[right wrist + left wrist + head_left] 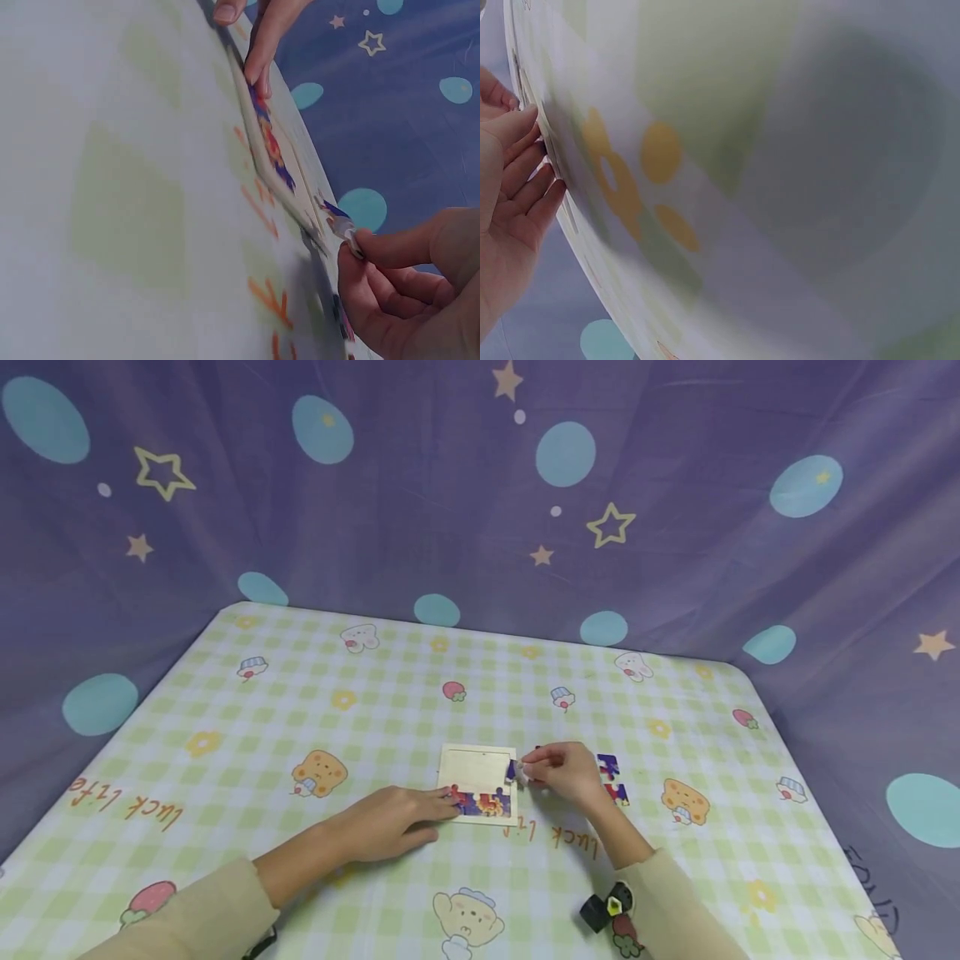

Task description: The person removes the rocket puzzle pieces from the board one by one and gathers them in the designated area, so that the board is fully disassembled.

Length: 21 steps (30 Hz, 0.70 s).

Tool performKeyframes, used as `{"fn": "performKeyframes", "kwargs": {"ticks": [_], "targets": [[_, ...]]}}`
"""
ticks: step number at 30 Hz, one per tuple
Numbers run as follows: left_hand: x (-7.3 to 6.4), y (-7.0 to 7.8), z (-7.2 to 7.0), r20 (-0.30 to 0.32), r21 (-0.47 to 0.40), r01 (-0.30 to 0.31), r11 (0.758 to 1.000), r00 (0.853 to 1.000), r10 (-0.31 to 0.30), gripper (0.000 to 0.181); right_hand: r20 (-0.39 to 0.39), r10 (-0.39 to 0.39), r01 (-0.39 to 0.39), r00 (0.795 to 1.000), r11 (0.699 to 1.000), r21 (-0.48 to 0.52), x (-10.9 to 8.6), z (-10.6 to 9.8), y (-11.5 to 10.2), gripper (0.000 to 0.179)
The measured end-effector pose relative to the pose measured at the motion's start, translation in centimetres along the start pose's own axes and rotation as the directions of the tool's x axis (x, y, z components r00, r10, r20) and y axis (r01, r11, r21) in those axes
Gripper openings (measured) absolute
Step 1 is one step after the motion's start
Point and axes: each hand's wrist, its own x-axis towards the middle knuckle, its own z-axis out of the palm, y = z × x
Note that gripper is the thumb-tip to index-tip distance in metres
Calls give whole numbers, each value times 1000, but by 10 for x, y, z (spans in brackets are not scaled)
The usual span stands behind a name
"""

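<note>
A shallow wooden puzzle tray [472,766] lies on the table, its near part filled with joined purple, red and yellow jigsaw pieces [483,802]. My left hand [393,821] rests at the tray's left side, fingers extended, their tips touching the near-left corner and pieces there. Between thumb and fingers my right hand [562,770] pinches a jigsaw piece [513,771] over the tray's right edge. The right wrist view shows this pinched piece [339,220] tilted above the frame. In the left wrist view the left hand [517,176] shows at the edge, and the tray is mostly hidden.
Loose puzzle pieces [608,767] lie right of the right hand, with another red and purple one [617,793] nearer; some are partly hidden behind that hand. A small black object [606,907] sits by the right sleeve. A checked cloth [390,727] covers the table.
</note>
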Motion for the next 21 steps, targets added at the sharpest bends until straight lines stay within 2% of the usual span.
{"fn": "performKeyframes", "kwargs": {"ticks": [7, 14, 21], "targets": [[0, 0, 0, -5, 20, 2, 1000, 1000, -1, 35, -24, -72, 68, 997, 989, -135, -9, -18, 10, 8], [3, 4, -1, -28, 109, -35, 993, 999, 39, 32, -6, -73, 71, 997, 986, -148, -14, -32, 16, 8], [9, 6, -3, -51, 157, -78, 985, 995, 87, 26, -9, -97, 93, 995, 975, -202, -13, -34, 21, 4]]}}
